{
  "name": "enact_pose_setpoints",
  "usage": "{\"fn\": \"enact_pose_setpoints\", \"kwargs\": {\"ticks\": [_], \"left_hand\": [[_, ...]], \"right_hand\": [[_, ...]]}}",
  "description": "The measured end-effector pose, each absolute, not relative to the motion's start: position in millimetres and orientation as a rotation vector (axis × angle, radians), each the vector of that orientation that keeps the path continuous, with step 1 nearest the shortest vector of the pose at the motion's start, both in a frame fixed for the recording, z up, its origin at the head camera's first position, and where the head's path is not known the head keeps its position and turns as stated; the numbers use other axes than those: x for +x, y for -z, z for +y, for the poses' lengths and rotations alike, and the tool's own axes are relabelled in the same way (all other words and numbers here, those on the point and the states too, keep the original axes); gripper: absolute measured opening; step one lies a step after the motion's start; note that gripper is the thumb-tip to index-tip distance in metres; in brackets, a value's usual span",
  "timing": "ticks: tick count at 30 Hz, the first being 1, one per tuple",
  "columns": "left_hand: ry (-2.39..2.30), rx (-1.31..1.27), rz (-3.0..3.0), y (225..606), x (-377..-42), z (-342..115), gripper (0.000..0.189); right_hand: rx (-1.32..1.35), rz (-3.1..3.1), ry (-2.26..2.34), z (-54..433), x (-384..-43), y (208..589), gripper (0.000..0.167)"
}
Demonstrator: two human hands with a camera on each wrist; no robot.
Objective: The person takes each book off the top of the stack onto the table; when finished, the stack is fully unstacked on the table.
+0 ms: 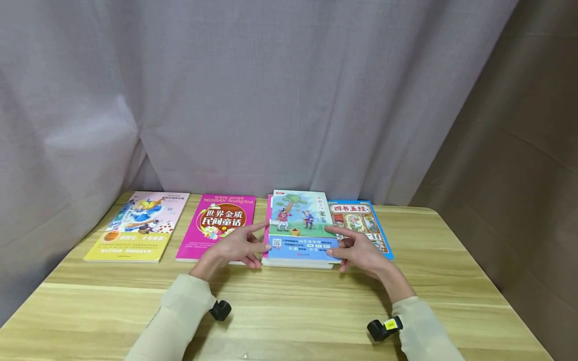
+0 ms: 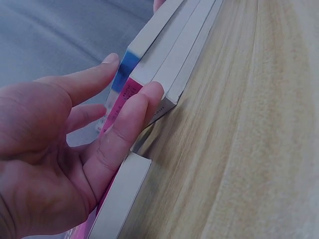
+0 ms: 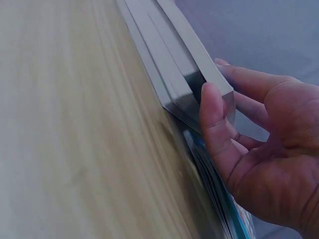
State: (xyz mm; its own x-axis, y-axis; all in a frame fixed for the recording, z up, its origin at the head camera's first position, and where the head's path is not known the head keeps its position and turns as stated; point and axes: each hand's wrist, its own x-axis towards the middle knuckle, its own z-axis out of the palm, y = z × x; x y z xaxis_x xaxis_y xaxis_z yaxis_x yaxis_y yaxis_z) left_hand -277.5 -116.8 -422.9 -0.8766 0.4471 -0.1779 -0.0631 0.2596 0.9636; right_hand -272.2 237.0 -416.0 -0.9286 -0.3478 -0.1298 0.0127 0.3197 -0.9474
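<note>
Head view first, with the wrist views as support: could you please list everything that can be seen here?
Curtain: count unclear, greyish, behind the table
Table: 1, light wood-grain, under the books
Pink-and-yellow book: 1, far left
Magenta book: 1, between that book and the stack
Book stack: 1, exact book count unclear; top cover white, green and blue; between the hands
Blue-edged book: 1, red and blue, right of the stack
Wrist cameras: 2, black, at the cuffs
Sleeves: 2, pale beige, on the forearms
Left hand: 1, bare, at the stack's left edge
Right hand: 1, bare, at its right edge
</note>
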Motion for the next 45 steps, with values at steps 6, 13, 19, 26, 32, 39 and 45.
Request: {"fn": "enact_pose_setpoints", "kwargs": {"ticks": [6, 13, 19, 26, 32, 39, 45], "left_hand": [[-1.631, 0.339, 2.134, 423.7, -277.5, -115.7, 0.079], [-1.63, 0.341, 2.143, 424.1, -277.6, -115.3, 0.083], [-1.62, 0.34, 2.159, 424.4, -276.8, -115.7, 0.083], [-1.62, 0.333, 2.162, 424.0, -276.9, -116.1, 0.083], [-1.616, 0.329, 2.171, 424.2, -277.1, -116.1, 0.083], [-1.615, 0.333, 2.171, 423.8, -276.9, -115.7, 0.082], [-1.618, 0.332, 2.17, 423.3, -277.0, -115.4, 0.082]], "right_hand": [[-0.291, 2.261, 1.629, 249.0, -269.6, 413.0, 0.073], [-0.242, 2.224, 1.646, 253.5, -269.2, 412.2, 0.073], [-0.193, 2.183, 1.689, 253.2, -271.5, 415.7, 0.073], [-0.193, 2.166, 1.724, 251.8, -272.8, 418.9, 0.074], [-0.194, 2.134, 1.767, 251.2, -274.2, 422.3, 0.073], [-0.198, 2.112, 1.804, 256.5, -273.8, 421.3, 0.071], [-0.188, 2.061, 1.879, 261.7, -273.7, 421.3, 0.068]]}}
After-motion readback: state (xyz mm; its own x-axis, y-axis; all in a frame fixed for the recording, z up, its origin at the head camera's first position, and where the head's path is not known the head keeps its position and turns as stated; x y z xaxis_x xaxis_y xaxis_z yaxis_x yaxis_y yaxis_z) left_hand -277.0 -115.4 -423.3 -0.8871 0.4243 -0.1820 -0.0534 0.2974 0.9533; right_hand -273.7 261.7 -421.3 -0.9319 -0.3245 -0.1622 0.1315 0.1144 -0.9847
